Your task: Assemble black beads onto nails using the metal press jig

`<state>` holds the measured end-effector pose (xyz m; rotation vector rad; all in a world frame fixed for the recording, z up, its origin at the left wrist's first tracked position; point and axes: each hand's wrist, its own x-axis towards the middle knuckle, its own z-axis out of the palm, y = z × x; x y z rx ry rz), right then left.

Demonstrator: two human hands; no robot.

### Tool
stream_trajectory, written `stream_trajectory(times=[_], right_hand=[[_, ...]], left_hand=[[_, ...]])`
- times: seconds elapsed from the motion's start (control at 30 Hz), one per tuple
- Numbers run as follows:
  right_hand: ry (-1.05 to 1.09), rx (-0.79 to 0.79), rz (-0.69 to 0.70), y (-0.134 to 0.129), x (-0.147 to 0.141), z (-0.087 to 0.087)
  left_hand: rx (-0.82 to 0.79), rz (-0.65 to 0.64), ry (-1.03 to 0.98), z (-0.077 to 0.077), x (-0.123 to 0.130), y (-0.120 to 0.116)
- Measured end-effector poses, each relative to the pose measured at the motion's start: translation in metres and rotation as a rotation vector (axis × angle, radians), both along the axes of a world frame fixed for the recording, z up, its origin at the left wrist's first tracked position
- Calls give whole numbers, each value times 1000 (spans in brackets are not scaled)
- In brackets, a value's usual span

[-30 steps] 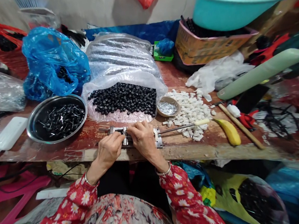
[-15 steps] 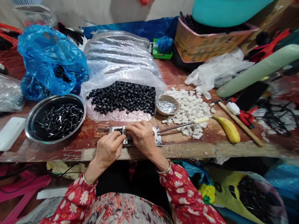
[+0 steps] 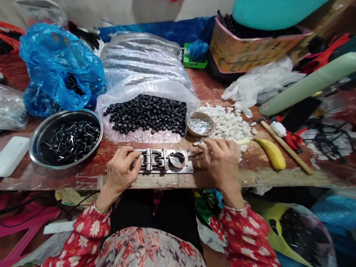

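I saw the steel jig [image 3: 164, 161] lying near the front edge of the wooden table [image 3: 85, 177]. My left hand [image 3: 121, 173] was curled tight on its end, and my right hand [image 3: 220, 159] pinched a thin metal rod [image 3: 196, 152] just beside it. The print on the cardboard box [image 3: 245, 50] was too blurry to read.

A steel jig [image 3: 164, 161] is lying flat along the table edge [image 3: 77, 184], showing a round opening, with a thin rod [image 3: 195, 153] pointing at its right end.
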<state>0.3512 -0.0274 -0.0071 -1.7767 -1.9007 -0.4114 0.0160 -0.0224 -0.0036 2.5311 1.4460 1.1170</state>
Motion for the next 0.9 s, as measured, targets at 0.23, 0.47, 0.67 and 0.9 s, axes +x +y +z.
stream_trajectory(times=[0.23, 0.47, 0.67, 0.9], right_hand=[[-199, -197, 111, -76, 37, -5], [393, -792, 280, -123, 50, 14], [908, -1461, 168, -104, 65, 25], [1042, -1470, 169, -113, 59, 14]], left_hand=[[-53, -24, 86, -3, -17, 4], [-171, -85, 185, -12, -31, 7], [-195, -118, 175, -18, -32, 10], [-208, -140, 79, -19, -27, 12]])
